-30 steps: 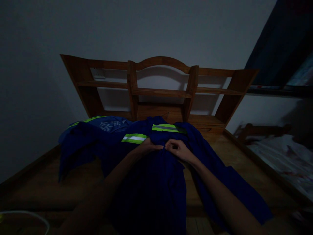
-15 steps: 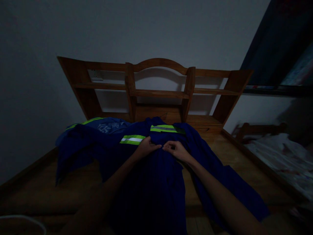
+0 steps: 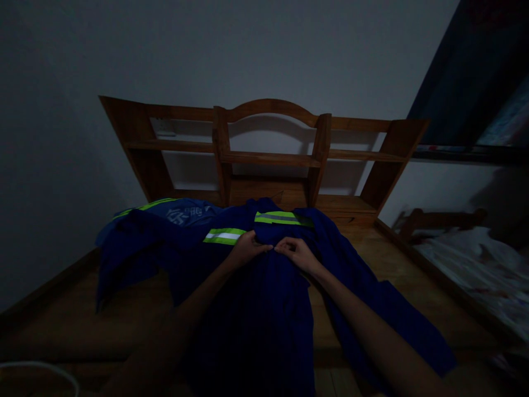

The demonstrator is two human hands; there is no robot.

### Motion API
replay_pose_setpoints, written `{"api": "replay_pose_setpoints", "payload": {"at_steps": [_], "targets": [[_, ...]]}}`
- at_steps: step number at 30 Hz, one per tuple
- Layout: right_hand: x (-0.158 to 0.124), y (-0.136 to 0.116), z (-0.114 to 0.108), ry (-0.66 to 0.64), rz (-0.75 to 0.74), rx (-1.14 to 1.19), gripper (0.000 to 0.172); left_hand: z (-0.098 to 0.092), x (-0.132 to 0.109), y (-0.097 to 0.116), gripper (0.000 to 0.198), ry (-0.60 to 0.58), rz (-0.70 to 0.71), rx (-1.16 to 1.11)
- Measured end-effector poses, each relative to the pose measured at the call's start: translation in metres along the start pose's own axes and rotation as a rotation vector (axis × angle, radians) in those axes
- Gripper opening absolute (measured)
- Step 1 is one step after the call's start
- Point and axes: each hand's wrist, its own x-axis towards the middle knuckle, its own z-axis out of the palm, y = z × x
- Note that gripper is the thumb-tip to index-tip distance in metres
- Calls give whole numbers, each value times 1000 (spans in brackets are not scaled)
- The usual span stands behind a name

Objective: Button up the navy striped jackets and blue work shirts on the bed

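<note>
A dark blue work jacket (image 3: 264, 320) with yellow-green reflective stripes (image 3: 225, 235) lies spread over a wooden bed platform (image 3: 82, 309). My left hand (image 3: 247, 249) and my right hand (image 3: 296, 252) meet at the middle of the jacket's chest, just below the stripes. Both have their fingers curled in a pinch on the front edges of the cloth, fingertips nearly touching. The room is dim, and what lies between the fingertips is too small to make out.
A wooden headboard with open shelves (image 3: 268, 157) stands against the wall behind the jacket. At the right a second bed with light bedding (image 3: 475, 264) sits lower. A white cable (image 3: 37, 368) curves at the bottom left.
Both hands stay pinched at the jacket's centre; the fingers have shifted only slightly. The view has moved a little.
</note>
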Motion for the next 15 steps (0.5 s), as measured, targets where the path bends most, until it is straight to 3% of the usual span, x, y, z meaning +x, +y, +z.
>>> {"api": "replay_pose_setpoints", "payload": {"at_steps": [10,15], "targets": [[0,4,0,-95,29,78,32,13,1,0,41,-14,19,-38],[0,-3,-1,-65,-7,100,36,10,3,-1,43,-25,1,-132]]}}
